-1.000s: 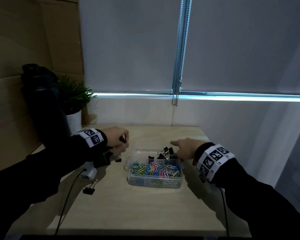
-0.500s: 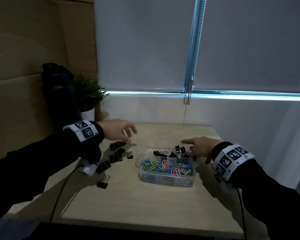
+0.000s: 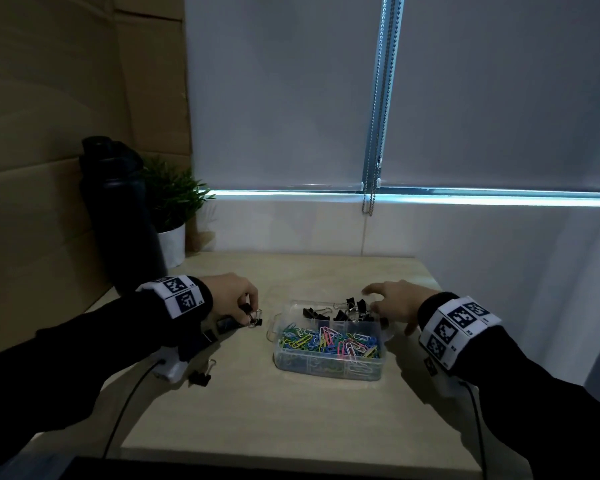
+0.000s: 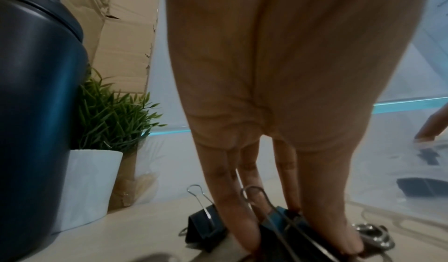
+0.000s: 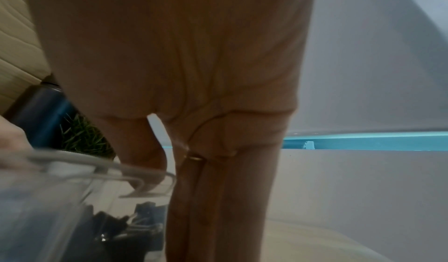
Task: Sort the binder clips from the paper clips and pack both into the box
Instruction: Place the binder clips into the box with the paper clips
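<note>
A clear plastic box stands mid-table. Coloured paper clips fill its near compartment and black binder clips lie in the far one. Left of the box, my left hand pinches a black binder clip on the table; the left wrist view shows the fingertips pressed on that clip, with another clip beside it. More loose binder clips lie near my left wrist. My right hand rests at the box's far right corner, fingers straight and holding nothing.
A tall black bottle and a small plant in a white pot stand at the table's back left, against cardboard. A blind's bead chain hangs behind. Cables run off both wrists over the front table edge.
My left hand, open above the loose clips half a second ago, has come down and pinched a binder clip. The right hand stays at the box's far right corner.
</note>
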